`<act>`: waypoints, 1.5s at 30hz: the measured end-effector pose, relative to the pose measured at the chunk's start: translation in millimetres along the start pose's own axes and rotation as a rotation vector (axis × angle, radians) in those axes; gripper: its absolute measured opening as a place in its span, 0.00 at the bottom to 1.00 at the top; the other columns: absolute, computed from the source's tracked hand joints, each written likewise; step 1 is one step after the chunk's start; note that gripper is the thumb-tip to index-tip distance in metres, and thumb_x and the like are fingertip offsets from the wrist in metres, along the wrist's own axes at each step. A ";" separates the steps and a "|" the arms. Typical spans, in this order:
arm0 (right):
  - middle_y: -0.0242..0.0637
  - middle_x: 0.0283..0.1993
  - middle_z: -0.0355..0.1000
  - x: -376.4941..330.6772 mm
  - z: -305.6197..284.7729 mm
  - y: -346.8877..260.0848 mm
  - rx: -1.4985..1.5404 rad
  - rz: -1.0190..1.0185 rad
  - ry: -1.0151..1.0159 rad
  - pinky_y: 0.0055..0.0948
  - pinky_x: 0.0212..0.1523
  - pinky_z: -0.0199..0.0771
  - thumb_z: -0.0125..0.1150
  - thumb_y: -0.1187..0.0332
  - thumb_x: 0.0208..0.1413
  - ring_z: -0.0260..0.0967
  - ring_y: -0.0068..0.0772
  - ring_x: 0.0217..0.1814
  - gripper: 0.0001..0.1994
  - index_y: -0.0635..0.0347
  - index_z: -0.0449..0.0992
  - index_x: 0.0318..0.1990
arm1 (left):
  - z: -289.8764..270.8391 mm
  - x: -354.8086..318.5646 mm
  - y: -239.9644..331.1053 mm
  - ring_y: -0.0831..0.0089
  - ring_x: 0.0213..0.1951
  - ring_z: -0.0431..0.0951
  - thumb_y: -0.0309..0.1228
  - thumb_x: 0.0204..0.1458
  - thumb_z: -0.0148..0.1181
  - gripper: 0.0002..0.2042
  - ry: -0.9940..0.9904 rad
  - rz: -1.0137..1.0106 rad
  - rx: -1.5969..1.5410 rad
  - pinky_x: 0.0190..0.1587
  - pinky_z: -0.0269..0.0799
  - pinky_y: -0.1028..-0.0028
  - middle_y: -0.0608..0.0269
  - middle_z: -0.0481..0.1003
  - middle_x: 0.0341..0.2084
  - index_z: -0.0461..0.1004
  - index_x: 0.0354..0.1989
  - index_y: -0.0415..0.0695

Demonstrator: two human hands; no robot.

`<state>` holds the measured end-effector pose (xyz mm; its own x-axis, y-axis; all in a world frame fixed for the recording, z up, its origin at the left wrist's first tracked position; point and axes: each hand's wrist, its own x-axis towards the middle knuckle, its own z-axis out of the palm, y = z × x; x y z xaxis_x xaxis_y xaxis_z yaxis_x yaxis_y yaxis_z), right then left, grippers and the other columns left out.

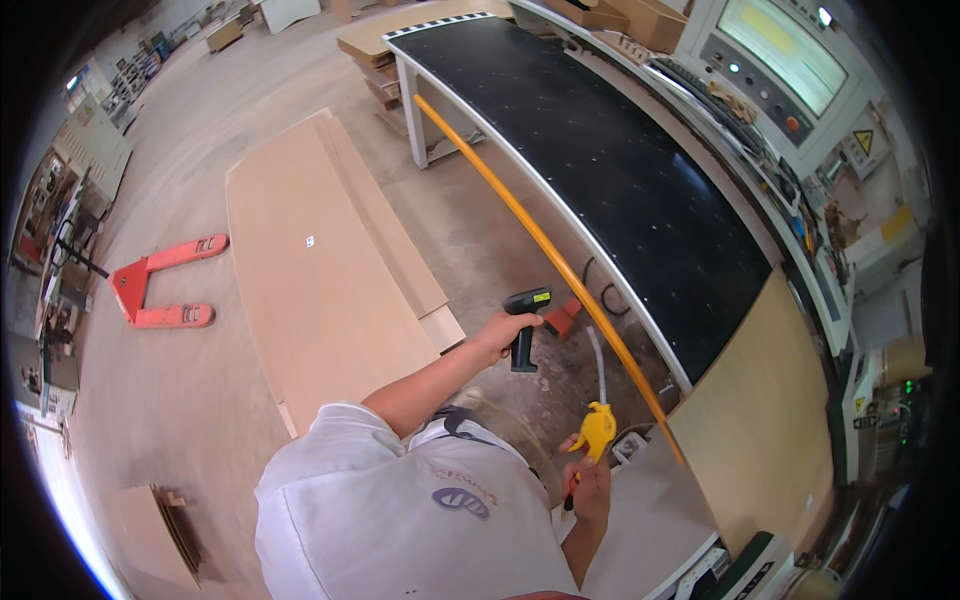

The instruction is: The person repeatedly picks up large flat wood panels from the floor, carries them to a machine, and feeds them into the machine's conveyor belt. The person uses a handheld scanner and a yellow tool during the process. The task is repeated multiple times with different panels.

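head view: the left hand (503, 334) has its grip wrapped round the handle of a black scanner (526, 304), which is held upright with its head toward the right. the scanner is over the strip of floor (190, 390) between a stack of brown boards (310, 290) and an orange bar (540, 238). the right hand (592, 492), lower and nearer the body, has its grip clasped on a yellow air gun (598, 428). a thin pale nozzle (600, 368) rises from the gun and points away from the person. the two tools are well apart.

beyond the orange bar, a long bench (580, 160) with a black top dotted with small light specks runs from the upper middle down to the right. at its near end is a pale wood panel (765, 420). a red object (563, 318) sits low behind the scanner, near a black cable (612, 300); what it is, i cannot tell.

the brown boards lie flat, with a small white label (310, 241) on the top one. left of them a red pallet jack (165, 285) stands with its forks toward the stack. at the upper right, a lit screen (782, 55) is set in a control panel (750, 85), with a dark keyboard (690, 88) in front and a cardboard box (652, 22) to its left.
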<state>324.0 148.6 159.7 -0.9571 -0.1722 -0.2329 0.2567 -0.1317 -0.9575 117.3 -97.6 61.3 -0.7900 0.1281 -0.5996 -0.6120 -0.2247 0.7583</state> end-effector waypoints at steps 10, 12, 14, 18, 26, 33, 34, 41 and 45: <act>0.28 0.40 0.73 -14.1 -10.8 6.8 -0.258 0.305 -0.188 0.19 0.33 0.66 0.45 0.66 0.67 0.64 0.16 0.29 0.15 0.58 0.72 0.57 | 45.8 1.3 53.0 0.82 0.18 0.73 0.46 0.50 0.66 0.16 -0.086 0.109 0.143 0.13 0.53 0.80 0.66 0.79 0.23 0.78 0.34 0.46; 0.30 0.42 0.74 -14.6 -6.0 14.4 -0.261 0.260 -0.219 0.24 0.42 0.68 0.47 0.64 0.67 0.68 0.21 0.37 0.16 0.58 0.72 0.57 | 44.8 5.1 50.2 0.78 0.28 0.82 0.44 0.51 0.65 0.15 -0.148 0.122 0.202 0.13 0.57 0.81 0.67 0.79 0.27 0.75 0.38 0.46; 0.33 0.44 0.74 -13.0 -2.6 21.4 -0.224 0.185 -0.206 0.28 0.49 0.68 0.49 0.61 0.67 0.69 0.25 0.44 0.16 0.58 0.73 0.56 | 46.2 6.9 46.4 0.79 0.24 0.81 0.43 0.51 0.65 0.15 -0.224 0.087 0.292 0.13 0.56 0.80 0.66 0.79 0.26 0.75 0.38 0.46; 0.35 0.44 0.74 -10.2 -2.2 18.7 -0.265 0.268 -0.186 0.28 0.49 0.68 0.48 0.57 0.68 0.69 0.27 0.44 0.17 0.58 0.72 0.56 | 54.2 9.1 35.0 0.80 0.18 0.77 0.44 0.50 0.66 0.15 -0.269 -0.051 0.419 0.13 0.52 0.79 0.65 0.80 0.23 0.77 0.36 0.46; 0.34 0.37 0.73 -12.5 -3.7 23.7 -0.270 0.328 -0.125 0.26 0.39 0.68 0.47 0.55 0.69 0.68 0.23 0.34 0.18 0.57 0.73 0.55 | 64.4 6.1 20.0 0.80 0.17 0.75 0.45 0.49 0.66 0.15 -0.268 -0.023 0.452 0.13 0.51 0.79 0.65 0.80 0.22 0.78 0.34 0.46; 0.23 0.20 0.63 -17.7 -15.2 50.2 -0.169 0.301 0.128 0.19 0.20 0.59 0.42 0.52 0.71 0.57 0.14 0.17 0.19 0.54 0.73 0.52 | 58.7 32.8 15.6 0.80 0.15 0.72 0.49 0.48 0.66 0.15 -0.191 -0.034 0.405 0.13 0.51 0.78 0.67 0.79 0.20 0.77 0.31 0.51; 0.24 0.17 0.61 -18.9 -29.9 70.7 -0.139 0.249 0.219 0.19 0.19 0.58 0.40 0.49 0.71 0.56 0.14 0.15 0.21 0.54 0.73 0.51 | 63.5 38.7 16.3 0.81 0.14 0.71 0.49 0.48 0.66 0.15 -0.151 -0.040 0.368 0.13 0.51 0.79 0.67 0.79 0.20 0.77 0.31 0.50; 0.27 0.13 0.58 -34.5 -100.3 127.0 -0.136 -0.017 1.246 0.24 0.11 0.53 0.39 0.43 0.69 0.54 0.19 0.09 0.24 0.57 0.69 0.43 | 68.1 32.5 17.8 0.79 0.20 0.78 0.46 0.51 0.63 0.14 -0.242 -0.100 0.439 0.12 0.55 0.79 0.65 0.77 0.20 0.74 0.32 0.47; 0.26 0.14 0.56 -55.1 -104.9 117.1 -0.093 -0.002 1.668 0.25 0.10 0.54 0.42 0.46 0.69 0.54 0.20 0.08 0.22 0.58 0.66 0.40 | 80.3 19.9 -9.6 0.78 0.22 0.79 0.45 0.52 0.64 0.15 -0.270 -0.157 0.487 0.12 0.55 0.80 0.66 0.77 0.22 0.74 0.35 0.45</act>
<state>392.8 245.1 42.6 -0.0568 0.9946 -0.0867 0.3055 -0.0653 -0.9500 104.5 -15.3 62.6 -0.6308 0.3807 -0.6761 -0.6187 0.2791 0.7344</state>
